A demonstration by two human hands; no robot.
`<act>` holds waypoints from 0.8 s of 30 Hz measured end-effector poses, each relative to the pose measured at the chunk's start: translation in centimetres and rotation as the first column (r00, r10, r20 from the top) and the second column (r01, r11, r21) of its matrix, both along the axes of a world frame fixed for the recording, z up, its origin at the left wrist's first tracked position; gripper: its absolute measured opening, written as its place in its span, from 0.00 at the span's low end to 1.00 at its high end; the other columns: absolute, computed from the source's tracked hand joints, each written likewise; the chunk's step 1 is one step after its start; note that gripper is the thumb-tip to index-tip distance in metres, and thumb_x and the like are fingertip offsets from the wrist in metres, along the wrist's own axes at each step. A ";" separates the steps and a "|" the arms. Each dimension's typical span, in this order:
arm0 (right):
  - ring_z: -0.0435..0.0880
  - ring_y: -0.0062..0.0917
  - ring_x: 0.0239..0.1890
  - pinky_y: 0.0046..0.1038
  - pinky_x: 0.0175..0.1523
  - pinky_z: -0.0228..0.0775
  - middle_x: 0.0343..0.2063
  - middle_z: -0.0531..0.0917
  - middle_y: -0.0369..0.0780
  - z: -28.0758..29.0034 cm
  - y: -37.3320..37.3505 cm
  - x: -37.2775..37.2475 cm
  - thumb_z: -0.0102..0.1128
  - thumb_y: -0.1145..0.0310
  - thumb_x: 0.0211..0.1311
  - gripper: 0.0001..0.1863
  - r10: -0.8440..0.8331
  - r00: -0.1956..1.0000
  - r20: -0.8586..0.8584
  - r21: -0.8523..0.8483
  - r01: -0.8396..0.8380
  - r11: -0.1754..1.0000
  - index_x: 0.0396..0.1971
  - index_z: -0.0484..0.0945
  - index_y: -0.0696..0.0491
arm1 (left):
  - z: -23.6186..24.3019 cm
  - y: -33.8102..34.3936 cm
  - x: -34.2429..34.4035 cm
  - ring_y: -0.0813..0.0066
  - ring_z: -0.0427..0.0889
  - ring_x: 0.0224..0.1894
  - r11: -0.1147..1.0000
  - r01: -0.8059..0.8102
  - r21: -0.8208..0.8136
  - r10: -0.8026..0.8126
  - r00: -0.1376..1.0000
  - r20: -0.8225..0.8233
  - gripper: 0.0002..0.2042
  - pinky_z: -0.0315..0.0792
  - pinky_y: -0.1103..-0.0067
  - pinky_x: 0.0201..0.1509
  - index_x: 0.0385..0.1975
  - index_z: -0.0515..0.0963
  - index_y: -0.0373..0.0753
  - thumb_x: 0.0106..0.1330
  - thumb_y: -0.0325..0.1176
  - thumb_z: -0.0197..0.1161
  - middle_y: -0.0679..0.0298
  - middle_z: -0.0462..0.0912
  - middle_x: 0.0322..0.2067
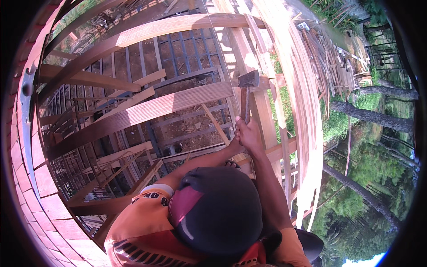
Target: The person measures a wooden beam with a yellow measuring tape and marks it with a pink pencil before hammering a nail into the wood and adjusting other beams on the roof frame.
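Note:
My right hand (251, 135) is closed round the wooden handle of a hatchet (244, 104). The tool stands away from me, and its broad dark metal head (249, 78) is over a reddish beam joint. Close against the right wrist lies my left hand (235, 146). Its fingers are mostly hidden there, so I cannot tell whether it also grips the handle. Below the hands a sandalled foot (232, 164) shows in part. Orange sleeves and a dark rounded cap (218, 213) fill the lower middle.
Long reddish beams (187, 100) cross at left, with open gaps down to a lower floor frame (187, 49). Pale planks (307, 111) run along the right. Roof tiles (66, 218) line the left rim. Scattered boards (342, 66) and tree trunks (373, 116) are further right.

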State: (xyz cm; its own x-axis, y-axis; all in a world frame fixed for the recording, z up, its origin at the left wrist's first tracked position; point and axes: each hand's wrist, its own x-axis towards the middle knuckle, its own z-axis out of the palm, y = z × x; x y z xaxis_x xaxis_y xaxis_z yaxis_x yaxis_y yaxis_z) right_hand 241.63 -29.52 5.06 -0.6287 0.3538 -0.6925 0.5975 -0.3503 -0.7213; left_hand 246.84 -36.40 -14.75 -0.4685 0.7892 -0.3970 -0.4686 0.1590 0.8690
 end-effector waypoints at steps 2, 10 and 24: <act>0.69 0.14 0.16 0.20 0.20 0.62 0.17 0.70 0.31 0.5 1.6 0.1 0.58 0.62 0.68 0.12 -0.041 0.999 -0.033 0.064 0.043 0.997 0.36 0.71 0.56 | 0.9 0.2 -2.0 0.70 0.83 0.26 1.000 -0.008 0.028 0.006 0.999 0.050 0.18 0.77 0.72 0.26 0.45 0.64 0.28 0.69 0.37 0.59 0.53 0.80 0.28; 0.67 0.12 0.18 0.17 0.21 0.59 0.19 0.69 0.30 6.9 6.0 6.8 0.58 0.61 0.68 0.12 -0.208 0.978 -0.027 0.152 0.209 0.966 0.33 0.67 0.52 | 7.1 -2.1 -4.1 0.82 0.75 0.25 0.962 -0.113 -0.246 0.165 0.965 0.202 0.21 0.73 0.81 0.27 0.37 0.66 0.36 0.62 0.43 0.71 0.66 0.75 0.23; 0.77 0.27 0.29 0.34 0.37 0.69 0.22 0.75 0.38 29.2 6.9 37.6 0.53 0.45 0.65 0.26 -0.399 0.563 0.724 0.480 0.005 0.878 0.37 0.75 0.57 | 11.7 7.3 4.9 0.48 0.75 0.47 0.391 0.899 -0.198 -0.583 0.075 -0.809 0.19 0.69 0.61 0.55 0.43 0.76 0.32 0.61 0.41 0.65 0.49 0.79 0.41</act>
